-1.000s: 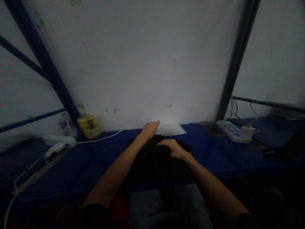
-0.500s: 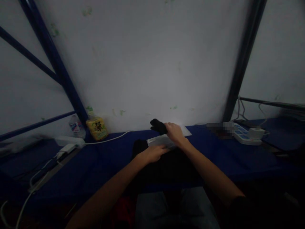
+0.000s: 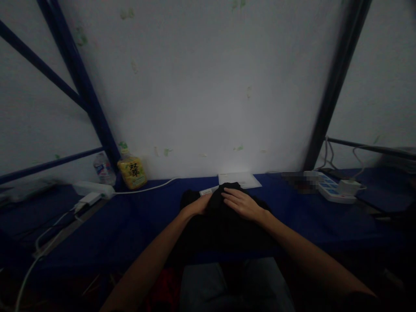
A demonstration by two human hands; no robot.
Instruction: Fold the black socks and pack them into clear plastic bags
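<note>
Change: the left hand (image 3: 195,206) and right hand (image 3: 243,204) have come down onto the black cloth garment (image 3: 224,229); the fold lifted earlier is now flattened, and the pale flat packet (image 3: 205,191) now shows only a corner.
Grip: both open, palms pressed flat on the fabric, gripping nothing.
Garment: bunched, between the hands, at the near edge of the worktop.
Worktop: covered in dark blue cloth (image 3: 325,225).
Behind garment: white paper sheet (image 3: 239,179), just beyond the cloth.
Far left: yellow-labelled plastic bottle (image 3: 131,172), clear plastic bottle (image 3: 104,169), white power strip (image 3: 92,188).
Far right: white power strip with blue switches (image 3: 334,193), white plug adapter (image 3: 349,187).
Surround: dark blue metal frame post (image 3: 82,95), scuffed white wall (image 3: 195,86).
</note>
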